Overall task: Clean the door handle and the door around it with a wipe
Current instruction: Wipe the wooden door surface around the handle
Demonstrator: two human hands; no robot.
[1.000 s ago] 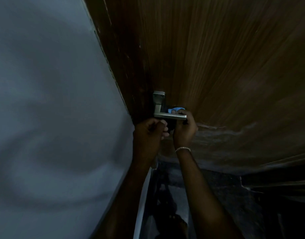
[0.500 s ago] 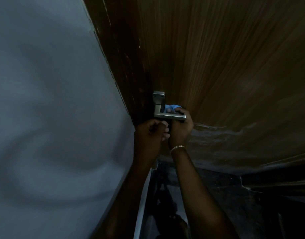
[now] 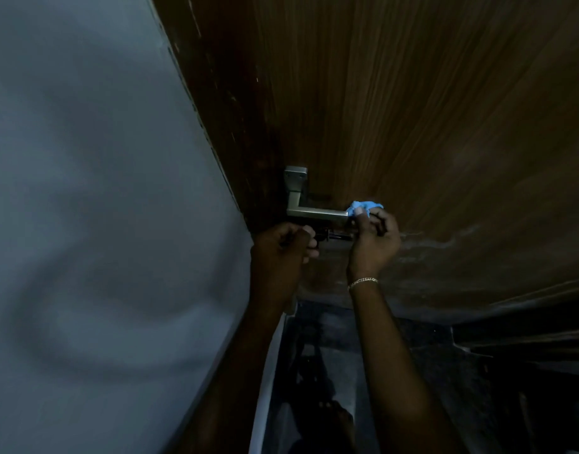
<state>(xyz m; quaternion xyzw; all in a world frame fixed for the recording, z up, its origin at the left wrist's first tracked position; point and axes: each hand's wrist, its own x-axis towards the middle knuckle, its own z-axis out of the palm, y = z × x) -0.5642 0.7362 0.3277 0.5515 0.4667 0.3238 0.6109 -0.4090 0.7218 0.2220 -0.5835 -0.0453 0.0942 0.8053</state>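
Blue wipe [image 3: 364,205] in right hand [image 3: 373,239], at handle [image 3: 317,213] tip.

grey wall [image 3: 85,191], gold bracelet [image 3: 362,282], dark floor [image 3: 445,371]

Brown wooden door [image 3: 412,109], metal handle [image 3: 314,213] mounted near its left edge, blue wipe [image 3: 363,206] against it
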